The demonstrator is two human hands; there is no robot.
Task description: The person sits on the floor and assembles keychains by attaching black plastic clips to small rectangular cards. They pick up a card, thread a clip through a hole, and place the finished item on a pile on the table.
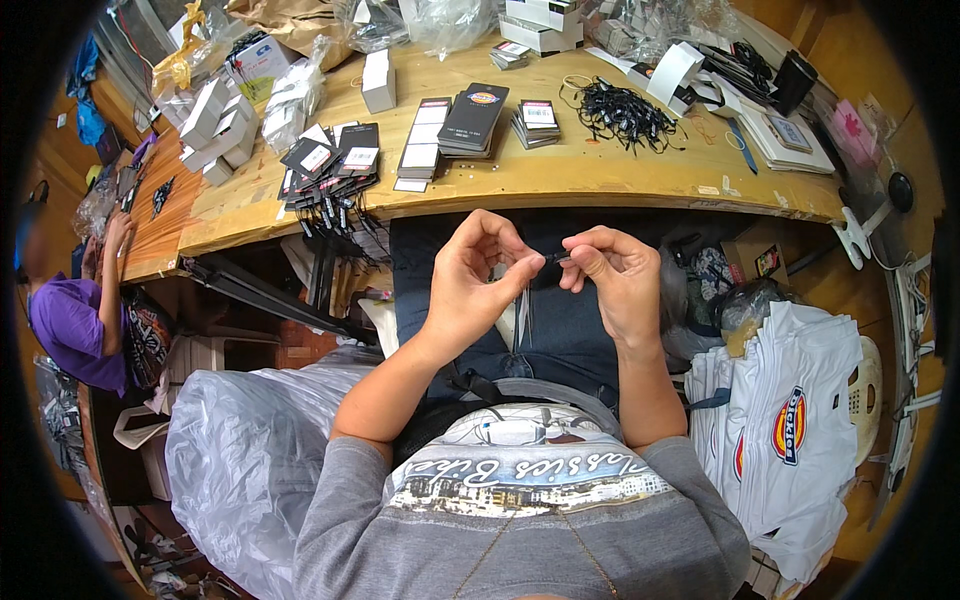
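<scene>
The left hand [478, 268], fingers curled, pinches a small black piece [551, 259] between thumb and forefinger; the right hand [622, 285] pinches its other end the same way. The piece lies between the two sets of fingertips, above the lap, on the person's side of the table [620, 182]'s front edge. Bare wood runs along that edge, before the black tag stack [470, 122] and black cord pile [625, 115]. The piece's long axis runs roughly left to right; its finer shape is too small to tell.
</scene>
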